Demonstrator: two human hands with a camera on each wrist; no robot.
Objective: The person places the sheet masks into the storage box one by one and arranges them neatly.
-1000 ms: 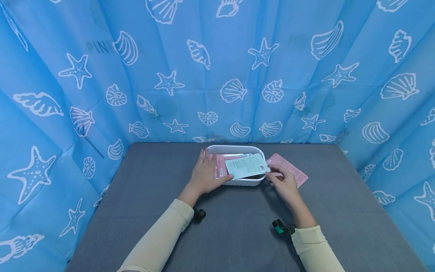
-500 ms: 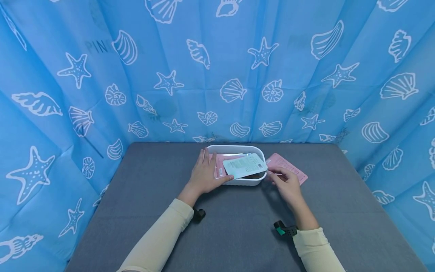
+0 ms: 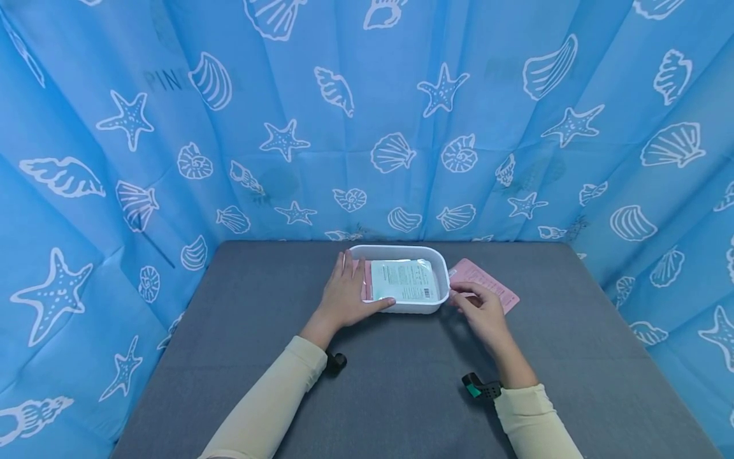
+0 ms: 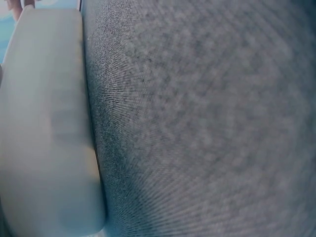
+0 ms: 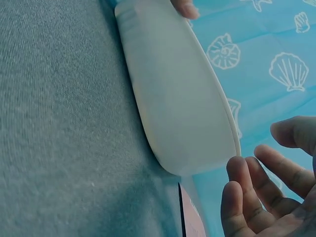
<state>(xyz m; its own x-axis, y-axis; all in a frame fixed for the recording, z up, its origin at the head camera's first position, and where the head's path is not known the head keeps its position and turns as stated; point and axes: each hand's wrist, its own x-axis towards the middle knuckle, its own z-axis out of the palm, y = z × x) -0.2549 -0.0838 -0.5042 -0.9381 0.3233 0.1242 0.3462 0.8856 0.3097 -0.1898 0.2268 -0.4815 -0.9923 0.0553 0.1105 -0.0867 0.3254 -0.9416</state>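
A white oblong tub [image 3: 415,307] stands near the back of the table. A mint-green sachet [image 3: 404,282] with printed text lies flat in it, over a pink sachet [image 3: 367,290] at the left. My left hand [image 3: 343,299] rests over the tub's left end with fingers spread, its thumb along the front rim. At the tub's right end is my right hand [image 3: 480,313]. In the right wrist view, its fingertips [image 5: 238,165] are at the rim, with the thumb apart and nothing between them.
Another pink sachet [image 3: 487,285] lies on the grey table [image 3: 395,395], right of the tub and partly behind my right hand. A blue curtain [image 3: 367,127] with shell prints hangs behind the table.
The mint-green sachet has left my right fingers, shifted left and dropped from a slant across the rim to flat inside the tub. Both hands have stayed nearly in place.
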